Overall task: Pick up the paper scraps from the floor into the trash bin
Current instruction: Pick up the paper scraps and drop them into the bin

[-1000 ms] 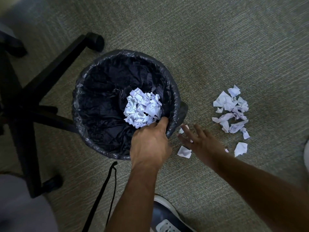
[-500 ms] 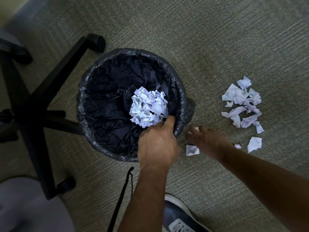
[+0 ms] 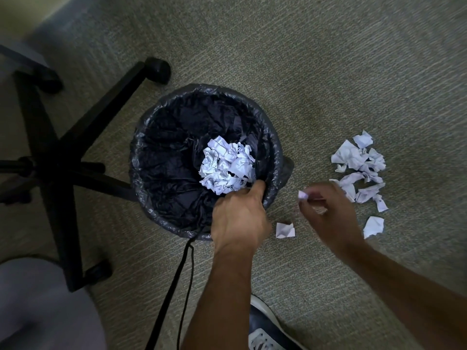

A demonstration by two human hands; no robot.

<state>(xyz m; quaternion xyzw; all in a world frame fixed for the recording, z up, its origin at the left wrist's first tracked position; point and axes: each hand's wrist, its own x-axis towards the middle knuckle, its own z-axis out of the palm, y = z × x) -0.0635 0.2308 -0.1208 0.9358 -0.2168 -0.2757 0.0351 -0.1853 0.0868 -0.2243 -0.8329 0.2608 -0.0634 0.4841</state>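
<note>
A round trash bin (image 3: 274,152) lined with a black bag stands on the carpet, holding a heap of crumpled white paper (image 3: 227,168). My left hand (image 3: 240,215) grips the bin's near rim, thumb inside. To the right of the bin, my right hand (image 3: 328,210) is lifted off the floor, blurred, with a small paper scrap (image 3: 302,195) pinched in its fingertips. One loose scrap (image 3: 285,230) lies between my hands. A pile of several scraps (image 3: 358,168) lies further right, with a single scrap (image 3: 373,226) below it.
A black office chair base (image 3: 63,157) with castors stands left of the bin, its grey seat (image 3: 43,306) at lower left. A black strap (image 3: 174,286) hangs down in front of me. My shoe (image 3: 265,329) rests on the carpet at the bottom.
My right hand closed on a scrap beside the bin and rose off the carpet with it. My left hand stayed on the rim. The view shifted slightly.
</note>
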